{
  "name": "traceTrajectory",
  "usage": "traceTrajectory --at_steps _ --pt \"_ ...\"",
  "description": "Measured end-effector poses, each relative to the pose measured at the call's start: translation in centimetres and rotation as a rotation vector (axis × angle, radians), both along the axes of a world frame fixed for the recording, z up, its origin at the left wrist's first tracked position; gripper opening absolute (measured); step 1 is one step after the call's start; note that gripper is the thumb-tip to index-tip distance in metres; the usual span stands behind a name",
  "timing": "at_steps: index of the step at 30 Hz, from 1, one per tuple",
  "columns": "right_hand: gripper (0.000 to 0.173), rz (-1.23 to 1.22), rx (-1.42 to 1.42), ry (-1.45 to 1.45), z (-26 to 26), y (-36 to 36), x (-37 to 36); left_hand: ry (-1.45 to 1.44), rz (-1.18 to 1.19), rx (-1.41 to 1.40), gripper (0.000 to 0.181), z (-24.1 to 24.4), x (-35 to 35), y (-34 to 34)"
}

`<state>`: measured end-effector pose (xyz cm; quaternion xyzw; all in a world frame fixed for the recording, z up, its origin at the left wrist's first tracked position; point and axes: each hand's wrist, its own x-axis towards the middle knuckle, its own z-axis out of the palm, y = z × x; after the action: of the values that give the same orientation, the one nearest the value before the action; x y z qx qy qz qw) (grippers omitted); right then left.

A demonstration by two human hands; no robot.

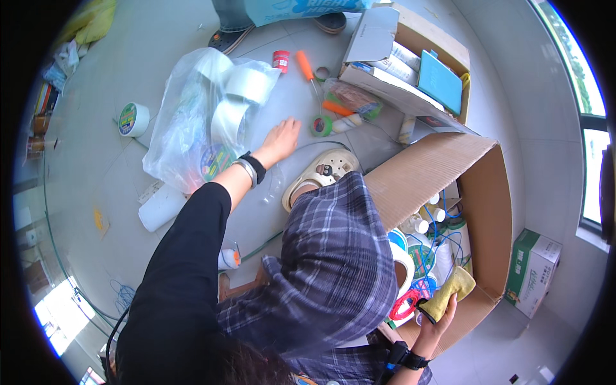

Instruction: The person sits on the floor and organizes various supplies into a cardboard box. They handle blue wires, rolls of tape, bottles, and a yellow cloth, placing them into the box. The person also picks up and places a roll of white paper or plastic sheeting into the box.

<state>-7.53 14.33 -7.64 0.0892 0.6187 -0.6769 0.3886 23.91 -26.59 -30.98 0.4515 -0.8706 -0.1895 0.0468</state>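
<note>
My left hand (284, 136) reaches out over the tiled floor just right of a clear plastic bag (180, 125); its fingers point away from me and their undersides are hidden. Rolls of white tape (248, 83) lie in and on the bag. My right hand (443, 317) grips a folded yellow cloth (452, 291) with a dark edge, above the near rim of a large cardboard box (433, 166). Inside the box are bottles with white caps (419, 225), rolls of tape, blue cord (435, 240) and a coil of red cord (403, 304).
Beyond my foot lie a green tape roll (321, 125), an orange-handled screwdriver (304, 65) and a red roll (281, 61). A second carton (409, 96) holds tubes and a teal box (439, 83). Another person's shoe (231, 39) is at the top. A green-white box (533, 272) stands right.
</note>
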Motion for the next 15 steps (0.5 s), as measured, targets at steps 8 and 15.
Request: traceTrajectory --at_steps 8,15 --pt "0.034 -0.024 0.064 0.019 0.4 -1.7 0.3 0.146 0.116 0.048 0.049 -1.9 -6.3 -4.6" --pt "0.034 -0.188 0.119 0.004 0.6 -2.0 0.6 0.018 -0.422 -0.478 0.058 -2.7 -10.4 -9.2"
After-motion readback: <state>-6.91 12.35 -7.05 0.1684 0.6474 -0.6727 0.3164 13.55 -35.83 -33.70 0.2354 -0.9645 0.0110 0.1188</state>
